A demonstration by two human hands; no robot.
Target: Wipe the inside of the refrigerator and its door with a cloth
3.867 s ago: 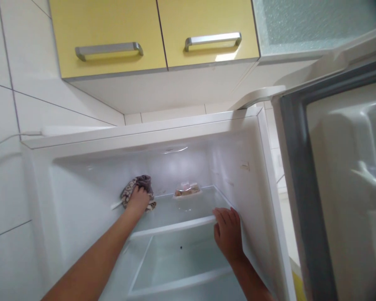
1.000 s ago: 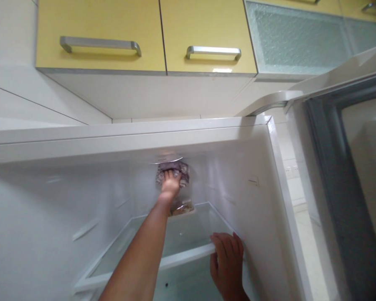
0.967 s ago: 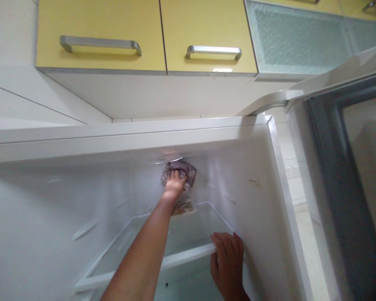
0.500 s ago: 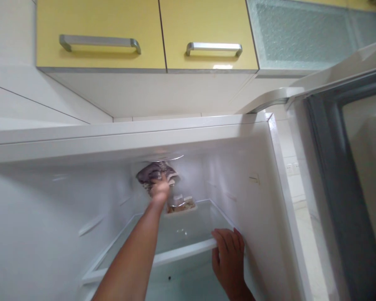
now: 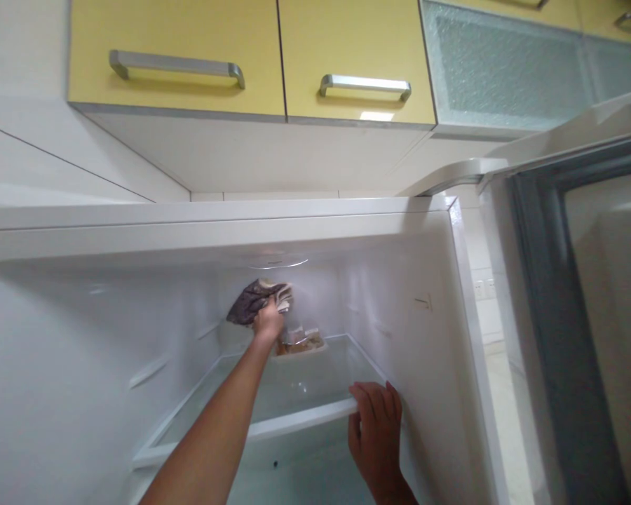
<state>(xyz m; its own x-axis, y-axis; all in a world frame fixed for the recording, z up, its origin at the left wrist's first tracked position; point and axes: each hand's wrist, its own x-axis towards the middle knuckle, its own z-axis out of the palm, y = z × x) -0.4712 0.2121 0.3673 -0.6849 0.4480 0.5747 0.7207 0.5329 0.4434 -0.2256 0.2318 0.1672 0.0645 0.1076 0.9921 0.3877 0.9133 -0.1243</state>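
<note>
Deep inside the open fridge, my left hand is closed on a dark patterned cloth, bunched up against or close to the back wall. Pale folds of the cloth stick out to the right of my fingers. My right hand grips the white front edge of the glass shelf near its right end, fingers over the top and thumb below. On that shelf, behind my left wrist, sits a small tray with wrapped food; its exact contents cannot be made out.
The fridge door stands open at the right. Fridge side walls with small shelf ledges bound the space. A light cover hangs from the fridge ceiling. Yellow cabinets with metal handles are above.
My left hand has shifted the cloth slightly, and it looks more bunched, with its pale folds turned up. My right hand stays on the shelf edge. The view has moved a little.
</note>
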